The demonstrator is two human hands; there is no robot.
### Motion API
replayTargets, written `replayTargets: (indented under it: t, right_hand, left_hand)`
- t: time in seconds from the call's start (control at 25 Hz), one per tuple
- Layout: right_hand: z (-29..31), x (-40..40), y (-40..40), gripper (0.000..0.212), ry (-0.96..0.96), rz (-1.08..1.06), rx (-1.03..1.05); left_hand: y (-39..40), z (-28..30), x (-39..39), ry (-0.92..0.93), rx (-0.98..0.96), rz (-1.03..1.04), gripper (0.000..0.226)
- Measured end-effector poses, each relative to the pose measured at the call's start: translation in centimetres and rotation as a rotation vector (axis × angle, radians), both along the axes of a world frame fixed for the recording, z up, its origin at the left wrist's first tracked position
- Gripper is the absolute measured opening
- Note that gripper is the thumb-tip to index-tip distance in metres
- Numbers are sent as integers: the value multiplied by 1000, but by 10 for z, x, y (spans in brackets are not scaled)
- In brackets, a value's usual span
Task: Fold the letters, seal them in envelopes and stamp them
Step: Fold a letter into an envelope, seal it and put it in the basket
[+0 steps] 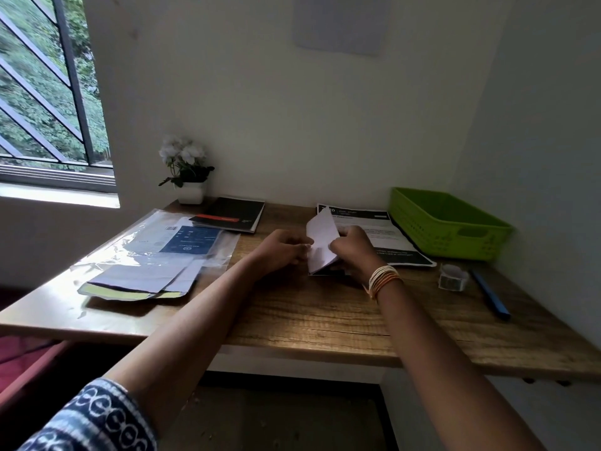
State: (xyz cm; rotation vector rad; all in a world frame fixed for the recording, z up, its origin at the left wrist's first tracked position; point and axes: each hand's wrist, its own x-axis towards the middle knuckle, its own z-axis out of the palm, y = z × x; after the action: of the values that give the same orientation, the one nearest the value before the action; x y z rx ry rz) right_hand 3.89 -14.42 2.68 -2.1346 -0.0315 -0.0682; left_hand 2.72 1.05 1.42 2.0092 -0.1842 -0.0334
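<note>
While both forearms reach up from the bottom of the frame, a patterned blue sleeve [97, 418] covers the left arm at the lower left corner, and a stack of thin bangles [383, 278] rings the right wrist. Just beyond, at the centre of the frame, the left hand [283, 250] and the right hand [353, 249] meet on a folded white letter [320, 242] that stands tilted up off the wooden desk [309, 320]. The left fingers curl in and pinch the letter's left edge about halfway up; the right fingers and thumb close round its right edge, so the sheet sits between the two hands with its upper flap rising above the knuckles and its lower fold near the desk.

Left of centre lie envelopes [143, 281] with yellow-green flap strips, partly under a clear plastic sleeve [156, 245] holding a dark blue printed card. Toward the right edge sit a small clear tape dispenser [452, 277] and a blue pen [489, 294], close together. Behind the hands a printed sheet [383, 236] lies flat, touching the green plastic basket [445, 222] at the right. Farther back are a black notebook [235, 213] and a white pot of white flowers [187, 170] against the wall, with a barred window [48, 92] at the upper left.
</note>
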Motion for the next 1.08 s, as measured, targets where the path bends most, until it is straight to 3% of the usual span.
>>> replayTargets:
  t: [0.2, 0.32, 0.52, 0.8, 0.96, 1.08]
  right_hand:
    - [2, 6, -6, 36, 8, 26, -107]
    - [-3, 5, -7, 36, -59, 13, -336]
    - [-12, 15, -9, 41, -183, -17, -649]
    - [-14, 6, 3, 36, -312, 62, -842]
    - [-19, -12, 18, 52, -86, 311, -671]
    - [-24, -11, 14, 62, -21, 350, -785]
  left_hand:
    - [4, -3, 2, -210, 244, 128, 34]
    - [4, -3, 1, -321, 438, 147, 37]
    - [0, -2, 2, -224, 646, -13, 38]
    - [-9, -7, 0, -112, 932, -126, 50]
    - [-8, -3, -7, -133, 1013, -183, 58]
    - [-7, -2, -9, -104, 1009, -173, 59]
